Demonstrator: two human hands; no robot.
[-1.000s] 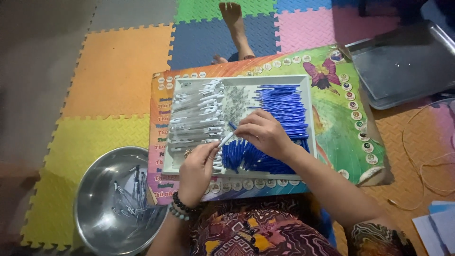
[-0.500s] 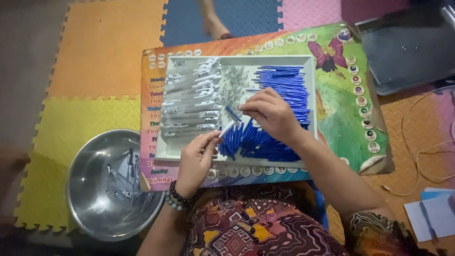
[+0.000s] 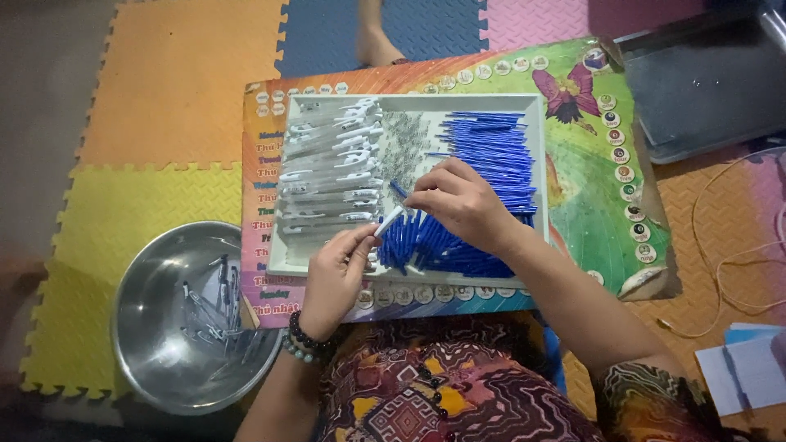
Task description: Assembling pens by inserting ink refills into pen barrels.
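Two bare hands work over a white tray (image 3: 536, 164) that lies on a colourful printed board (image 3: 606, 205), itself resting on foam floor mats (image 3: 172, 90) of orange, yellow, blue and pink. Largest beside the board, at 8 o'clock from the tray, stands a round metal bowl (image 3: 143, 327) with a few assembled pens (image 3: 213, 311) lying in it. Inside the tray, a stack of clear pen barrels (image 3: 327, 164) fills the 9 o'clock side, a heap of blue pen parts (image 3: 491, 155) fills the 3 o'clock side, and a scatter of small springs (image 3: 405, 147) lies between them toward 12 o'clock. The left hand (image 3: 336, 278), at the tray's 6 o'clock edge, is closed in a pinch on a clear barrel (image 3: 389, 221) whose tip points toward 1 o'clock. The right hand (image 3: 463, 200), over the blue heap, has its fingers curled and pinches a blue part (image 3: 399, 190) just beside that tip. At 2 o'clock, well apart, lies a dark flat tray (image 3: 704, 90); at 4 o'clock, a thin cord (image 3: 704, 270) and paper sheets (image 3: 745, 368).
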